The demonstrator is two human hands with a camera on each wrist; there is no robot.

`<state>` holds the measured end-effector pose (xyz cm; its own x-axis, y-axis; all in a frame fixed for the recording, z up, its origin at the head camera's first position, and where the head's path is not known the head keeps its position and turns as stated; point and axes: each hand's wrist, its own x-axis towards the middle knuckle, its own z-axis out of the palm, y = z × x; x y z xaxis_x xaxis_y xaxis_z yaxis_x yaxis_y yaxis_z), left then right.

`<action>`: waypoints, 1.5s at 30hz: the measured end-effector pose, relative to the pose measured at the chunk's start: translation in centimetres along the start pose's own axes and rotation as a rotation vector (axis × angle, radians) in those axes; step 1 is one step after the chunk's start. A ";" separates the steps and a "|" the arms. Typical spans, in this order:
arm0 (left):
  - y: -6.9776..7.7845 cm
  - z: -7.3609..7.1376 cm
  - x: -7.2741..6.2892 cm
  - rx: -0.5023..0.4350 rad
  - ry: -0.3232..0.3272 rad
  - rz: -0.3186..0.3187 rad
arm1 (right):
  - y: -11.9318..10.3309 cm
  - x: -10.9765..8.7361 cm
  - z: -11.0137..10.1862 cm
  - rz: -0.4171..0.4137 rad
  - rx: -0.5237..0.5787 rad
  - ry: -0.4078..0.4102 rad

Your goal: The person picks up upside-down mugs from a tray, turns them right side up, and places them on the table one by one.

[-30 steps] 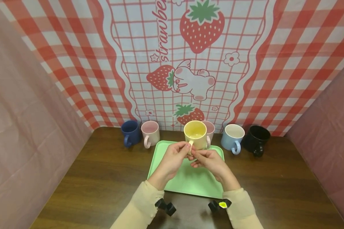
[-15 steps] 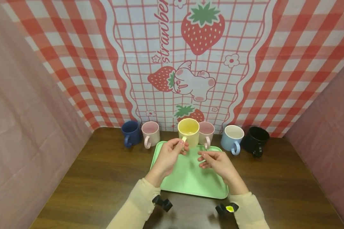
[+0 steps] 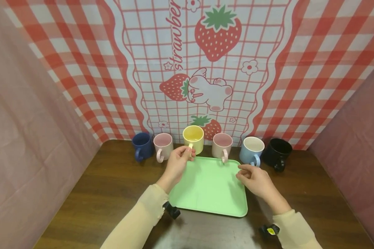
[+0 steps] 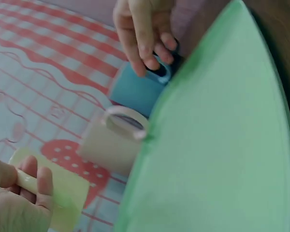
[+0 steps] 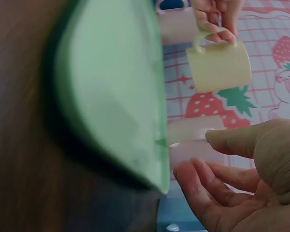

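Note:
A yellow mug (image 3: pixel 194 138) is held by its handle between the thumb and fingers of my left hand (image 3: pixel 177 163), between two pink mugs at the back of the table. In the right wrist view the yellow mug (image 5: pixel 220 67) appears apart from the green tray (image 5: pixel 116 72). My right hand (image 3: pixel 258 181) holds nothing; its fingers are loosely bent over the right edge of the green tray (image 3: pixel 212 186), in front of the light blue mug (image 3: pixel 252 150). The left wrist view shows the pinched handle of the yellow mug (image 4: pixel 63 193) and the right hand (image 4: pixel 147 34) beyond.
Along the back stand a dark blue mug (image 3: pixel 142 147), a pink mug (image 3: pixel 163 147), another pink mug (image 3: pixel 222 146) and a black mug (image 3: pixel 278 154). A checked strawberry cloth (image 3: pixel 205 69) hangs behind them, and pink curtains (image 3: pixel 34 121) close the sides.
My left hand has carried the yellow mug leftward and back, uncovering the pink mug behind it. The right hand has let go of the yellow mug and moved right.

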<state>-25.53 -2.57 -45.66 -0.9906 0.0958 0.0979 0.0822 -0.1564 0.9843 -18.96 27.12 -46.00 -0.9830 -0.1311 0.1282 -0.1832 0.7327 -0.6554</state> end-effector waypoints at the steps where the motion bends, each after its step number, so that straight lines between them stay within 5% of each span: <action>1: -0.3 0.0 0.2 0.007 0.013 -0.007 | 0.2 0.0 0.0 -0.009 -0.023 -0.001; 14: -3.0 0.2 2.8 0.053 0.111 -0.059 | 1.7 -0.7 0.8 -0.048 -0.121 -0.006; 27: -4.5 0.0 3.4 0.042 0.115 -0.087 | 2.2 -1.5 1.2 -0.058 -0.130 -0.004; 45: -3.7 -0.5 2.9 0.145 0.100 -0.156 | 2.3 -1.5 1.4 -0.096 -0.178 0.010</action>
<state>-28.79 -2.16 -49.05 -0.9978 0.0083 -0.0650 -0.0650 -0.0042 0.9979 -17.92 28.10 -48.72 -0.9609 -0.1999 0.1915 -0.2706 0.8237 -0.4983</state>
